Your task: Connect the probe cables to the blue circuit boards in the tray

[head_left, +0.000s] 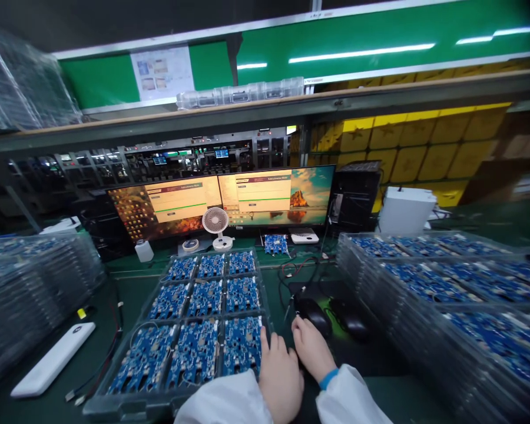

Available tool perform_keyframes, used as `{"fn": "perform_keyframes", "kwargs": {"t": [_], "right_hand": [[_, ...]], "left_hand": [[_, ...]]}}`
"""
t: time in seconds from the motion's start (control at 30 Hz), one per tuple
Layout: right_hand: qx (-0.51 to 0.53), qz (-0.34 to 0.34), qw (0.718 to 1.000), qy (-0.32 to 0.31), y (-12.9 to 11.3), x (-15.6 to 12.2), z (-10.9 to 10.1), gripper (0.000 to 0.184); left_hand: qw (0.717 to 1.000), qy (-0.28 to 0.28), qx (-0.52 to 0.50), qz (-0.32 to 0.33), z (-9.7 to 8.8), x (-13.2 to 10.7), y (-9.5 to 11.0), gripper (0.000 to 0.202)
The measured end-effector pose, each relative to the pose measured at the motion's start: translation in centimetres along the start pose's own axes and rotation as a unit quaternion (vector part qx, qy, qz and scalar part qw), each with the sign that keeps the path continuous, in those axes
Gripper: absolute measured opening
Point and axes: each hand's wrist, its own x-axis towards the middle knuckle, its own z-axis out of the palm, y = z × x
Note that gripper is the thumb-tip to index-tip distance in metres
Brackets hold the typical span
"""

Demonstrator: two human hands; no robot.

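Left hand (279, 377) lies flat, fingers loose, on the near right corner of the tray of blue circuit boards (159, 306), gripping nothing. Right hand (311, 347), relaxed, fingertips just touching the black mouse (314, 315) on the green counter (128, 294).

- Bench (128, 294) centre: tray (159, 406) of blue boards fills it from near edge to fan (215, 227).
- Left: stacked trays (30, 282) wall the side; a narrow lane beside them holds a white slab (53, 358) and cables (110, 347).
- Right: tray stacks (446, 300) block the flank.
- Between tray and right stacks: a tight gap, taken up by two mice (315, 315) and wires.
- Rear: monitors (223, 200) close it off; shelf (265, 112) overhead limits lift.
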Motion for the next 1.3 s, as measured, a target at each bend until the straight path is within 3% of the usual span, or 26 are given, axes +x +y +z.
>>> {"fn": "perform_keyframes", "kwargs": {"t": [0.2,0.3,0.43,0.53,0.63,0.7,0.83,0.93,1.03,1.13,1.3], "right_hand": [[0.084,-0.052,0.994,0.046,-0.1,-0.4,-1.3,0.031],[0.114,-0.071,0.989,0.058,-0.1,-0.4,-1.7,0.032],[0.138,-0.106,0.982,0.071,-0.3,-0.6,-2.2,0.030],[0.151,-0.136,0.975,0.094,-0.3,-0.8,-2.2,0.029],[0.157,-0.149,0.967,0.137,-0.1,-0.7,-1.9,0.030],[0.156,-0.148,0.961,0.171,0.3,-0.5,-1.5,0.031],[0.149,-0.148,0.952,0.223,1.4,0.0,-0.8,0.032],[0.142,-0.148,0.948,0.243,2.0,0.0,-0.7,0.031],[0.139,-0.157,0.947,0.244,2.0,0.2,-0.7,0.027],[0.146,-0.182,0.947,0.221,1.2,1.0,-0.7,0.017],[0.170,-0.221,0.943,0.184,-1.5,3.9,0.2,0.010]], "left_hand": [[0.998,0.010,-0.052,-0.020,0.5,0.8,0.0,0.038],[0.988,0.037,-0.148,-0.030,0.2,1.2,-0.5,0.030],[0.944,0.095,-0.314,-0.032,-1.8,1.5,-2.8,0.037],[0.934,0.103,-0.339,-0.039,-3.6,1.0,-4.7,0.041],[0.962,0.042,-0.271,-0.016,-3.9,-0.6,-4.6,0.036],[0.980,-0.026,-0.197,-0.004,-3.1,-1.9,-3.2,0.026],[0.982,-0.142,-0.108,-0.057,-1.2,-3.1,0.2,0.039],[0.980,-0.147,-0.118,-0.056,-1.3,-2.9,0.6,0.039],[0.984,-0.085,-0.158,-0.011,-3.4,-2.4,-1.2,0.027],[0.980,-0.015,-0.194,0.034,-7.0,-1.5,-4.2,0.015],[0.980,0.009,-0.181,0.082,-12.7,0.3,-9.6,0.005]]}}
